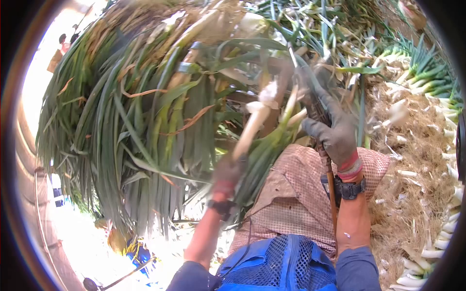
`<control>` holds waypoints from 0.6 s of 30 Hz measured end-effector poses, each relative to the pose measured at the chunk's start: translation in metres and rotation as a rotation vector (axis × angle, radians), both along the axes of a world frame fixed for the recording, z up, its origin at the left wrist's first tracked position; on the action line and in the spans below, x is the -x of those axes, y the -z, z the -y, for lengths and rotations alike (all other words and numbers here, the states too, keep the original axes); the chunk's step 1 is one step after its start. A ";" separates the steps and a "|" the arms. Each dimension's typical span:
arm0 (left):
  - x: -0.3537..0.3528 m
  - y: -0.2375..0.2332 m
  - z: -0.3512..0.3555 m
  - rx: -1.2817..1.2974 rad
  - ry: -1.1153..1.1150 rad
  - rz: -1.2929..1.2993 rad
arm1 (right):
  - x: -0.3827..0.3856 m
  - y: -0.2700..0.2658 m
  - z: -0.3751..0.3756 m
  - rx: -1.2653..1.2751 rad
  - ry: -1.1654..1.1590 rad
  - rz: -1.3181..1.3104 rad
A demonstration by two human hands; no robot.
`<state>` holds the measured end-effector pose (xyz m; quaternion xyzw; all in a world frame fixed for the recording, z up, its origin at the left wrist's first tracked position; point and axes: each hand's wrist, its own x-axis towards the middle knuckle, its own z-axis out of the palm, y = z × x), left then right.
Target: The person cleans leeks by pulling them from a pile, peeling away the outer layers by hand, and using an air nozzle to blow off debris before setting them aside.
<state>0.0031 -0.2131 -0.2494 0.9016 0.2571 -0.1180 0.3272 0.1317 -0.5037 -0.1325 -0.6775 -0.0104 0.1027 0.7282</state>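
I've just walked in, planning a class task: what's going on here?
A person is handling leafy stalks. The gloved left hand, blurred, holds a pale stalk; the gloved right hand holds a dark, rod-like tool. A leafy green heap is at the left; dry, stringy debris lies at the right, edged by white-ended bunches.

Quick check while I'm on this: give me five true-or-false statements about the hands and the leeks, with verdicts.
1. The left hand and the right hand both wear gloves. True.
2. The right hand holds a pale leek stalk. False: the left hand holds the leek stalk; the right hand grips a dark rod.
3. A checked cloth covers the lap. True.
4. The big leafy leek pile lies on the person's right. False: it lies on the left.
5. Stringy root scraps litter the ground on the person's right. True.
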 end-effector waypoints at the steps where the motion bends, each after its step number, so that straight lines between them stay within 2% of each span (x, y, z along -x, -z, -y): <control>1: 0.008 0.010 0.011 -0.107 0.036 0.063 | 0.004 0.001 -0.010 -0.025 -0.055 -0.003; 2: 0.011 0.019 0.026 -0.221 0.068 0.124 | 0.009 0.013 -0.018 -0.100 -0.162 -0.048; 3: 0.010 0.014 0.040 -0.186 0.131 0.179 | 0.015 0.016 -0.026 -0.027 -0.269 -0.081; 4: 0.012 0.001 0.059 -0.123 0.174 0.346 | 0.022 0.012 -0.039 0.049 -0.369 -0.010; 5: 0.011 0.015 0.067 -0.161 0.256 0.274 | 0.030 0.007 -0.050 0.128 -0.459 0.060; 7: 0.000 0.004 0.072 -0.070 0.323 -0.054 | 0.045 0.029 -0.078 0.256 -0.459 0.265; 10: 0.009 0.001 0.047 0.117 0.204 0.276 | 0.051 0.016 -0.098 0.264 -0.399 0.091; 12: 0.013 -0.025 0.018 0.019 0.156 0.546 | 0.055 0.011 -0.102 0.329 -0.289 0.065; 13: 0.017 -0.040 -0.002 -0.032 0.130 0.676 | 0.060 0.006 -0.106 0.221 -0.327 0.027; 15: 0.033 -0.066 -0.052 -0.278 0.051 0.778 | 0.075 -0.003 -0.115 0.004 -0.400 -0.057; 16: 0.039 -0.082 -0.073 -0.451 0.020 0.716 | 0.077 0.006 -0.120 0.100 -0.411 0.135; 17: 0.045 -0.095 -0.091 -0.621 -0.012 0.650 | 0.077 0.008 -0.126 0.121 -0.388 0.124; 18: 0.049 -0.100 -0.108 -0.688 -0.042 0.674 | 0.075 0.008 -0.132 0.143 -0.364 0.112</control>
